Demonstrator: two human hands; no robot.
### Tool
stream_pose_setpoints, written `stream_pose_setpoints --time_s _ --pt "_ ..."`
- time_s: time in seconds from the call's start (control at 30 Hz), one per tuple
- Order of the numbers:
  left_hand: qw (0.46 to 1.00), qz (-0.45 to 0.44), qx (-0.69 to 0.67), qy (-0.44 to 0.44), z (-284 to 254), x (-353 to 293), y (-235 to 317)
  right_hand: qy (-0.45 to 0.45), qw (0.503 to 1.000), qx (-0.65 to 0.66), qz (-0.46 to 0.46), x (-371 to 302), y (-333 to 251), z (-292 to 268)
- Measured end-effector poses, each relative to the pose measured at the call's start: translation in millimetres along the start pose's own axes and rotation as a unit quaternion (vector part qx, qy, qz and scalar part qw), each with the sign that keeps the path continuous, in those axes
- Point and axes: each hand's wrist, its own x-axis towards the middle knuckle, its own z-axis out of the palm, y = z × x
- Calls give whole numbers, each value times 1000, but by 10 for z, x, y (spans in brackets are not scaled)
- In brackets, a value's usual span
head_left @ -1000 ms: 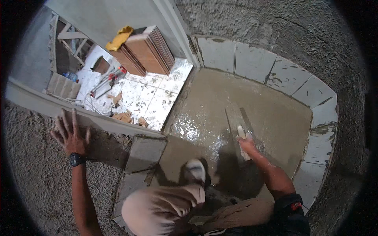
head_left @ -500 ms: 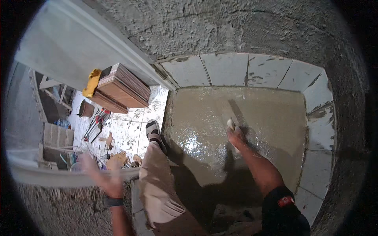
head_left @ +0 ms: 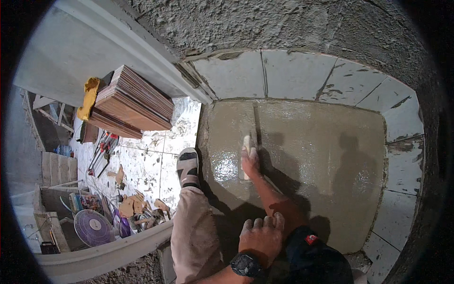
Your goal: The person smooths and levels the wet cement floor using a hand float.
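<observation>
My right hand [head_left: 250, 162] is closed around the pale handle of a long flat finishing trowel [head_left: 247, 120]. Its blade lies on the wet grey cement [head_left: 312, 142], near the left side of the patch. My left hand [head_left: 262, 238], with a dark watch at the wrist, is close to my right forearm. Its fingers are curled with the knuckles up, and whatever lies under them is hidden. Shadows of my arm and body fall across the wet surface.
White tiles [head_left: 298, 73] border the cement at the far and right sides. My sandalled foot [head_left: 188, 165] stands on the dirty tiled floor at left. Beyond are stacked tiles [head_left: 137, 102], red-handled tools [head_left: 105, 149], cardboard scraps [head_left: 135, 203] and a purple fan [head_left: 93, 227].
My right hand has drawn the trowel leftward across the cement. My left hand has come from the far left to beside my right forearm, its fingers now curled. The view has shifted slightly.
</observation>
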Motion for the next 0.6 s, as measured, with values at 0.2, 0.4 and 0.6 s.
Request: stream_pose_setpoints --time_s 0.2,0.4,0.6 --pt "999 -31 -20 29 -95 -42 -116 15 1000 -27 6 198 -210 561" --pt "995 -77 -34 -59 -134 -129 -179 -34 997 -30 56 218 -279 788" --pt "993 -82 -59 -62 -145 -136 -165 -8 997 -35 61 225 -263 719"
